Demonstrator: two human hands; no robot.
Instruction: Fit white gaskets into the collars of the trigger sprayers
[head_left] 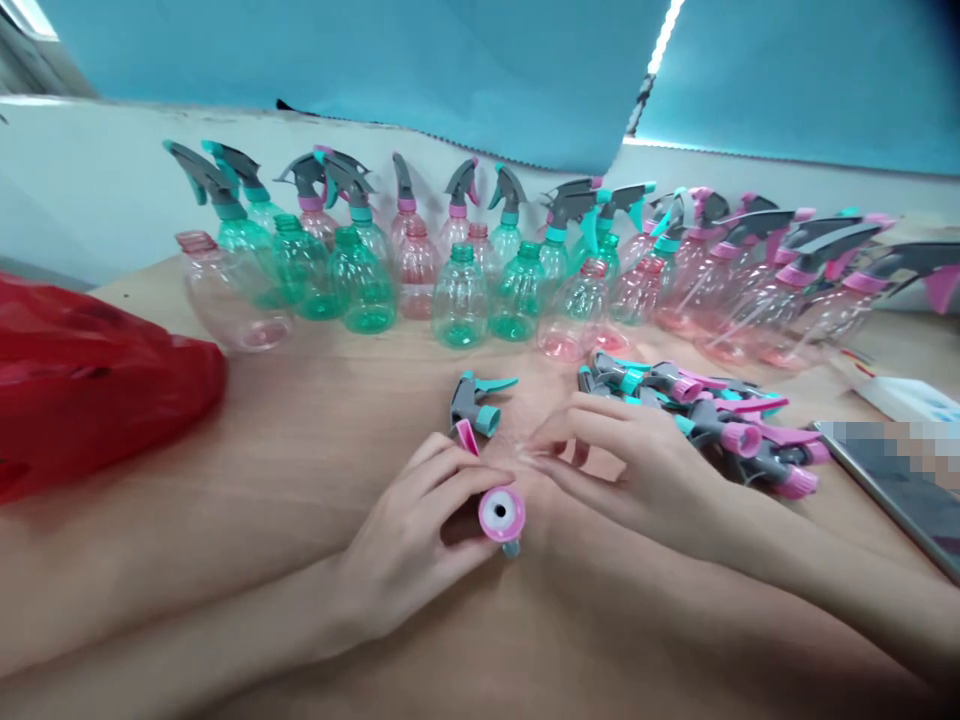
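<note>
The worktop (300,420) carries a red bag (90,390) at the left edge and a tablet (900,480) at the right. Along the back stand the bottles (360,270): most wear spray heads, while several in front are bare-necked, so the work looks partly done. A pile (712,420) of heads lies right of centre, with a loose head (476,400) just ahead. The near middle offers free room. The left hand (412,540) is curled around a pink head (501,515). The right hand (645,470) reaches beside it with fingers extended; whether it pinches anything, I cannot tell.
</note>
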